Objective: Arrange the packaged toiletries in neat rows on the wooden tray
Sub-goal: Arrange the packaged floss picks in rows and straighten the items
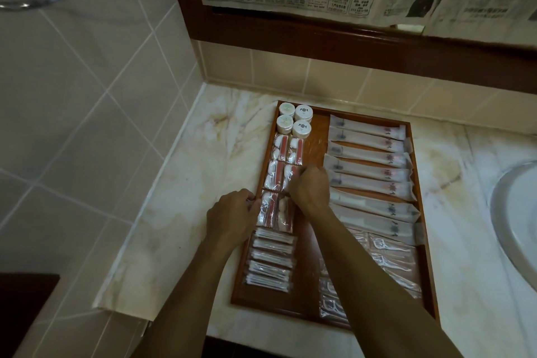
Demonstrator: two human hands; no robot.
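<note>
Toiletries already fill most of the wooden tray (313,131), which lies flat on the marble counter (203,183) beside the sink (517,227): four round white jars (295,120) at the far left corner, clear vanity packets (283,171) in two columns nearer the camera, flat sachets (270,261) stacked closest, long white sleeves (372,166) in a column along the right side and clear packets (389,259) below them. Step in hand, by judgement: squaring the vanity packets. Right hand (309,186) rests on the inner column, fingers curled down onto a packet edge; whether they pinch it cannot be told. Left hand (232,212) sits at the tray's left rim, fingertips touching the nearest packet, fingers loosely bent. To do this well, hold the outer column steady with the left hand and slide the inner packet until its edges run parallel with its neighbours. Keep pressure light, as the slick film likely skids and could disturb adjacent packets
</note>
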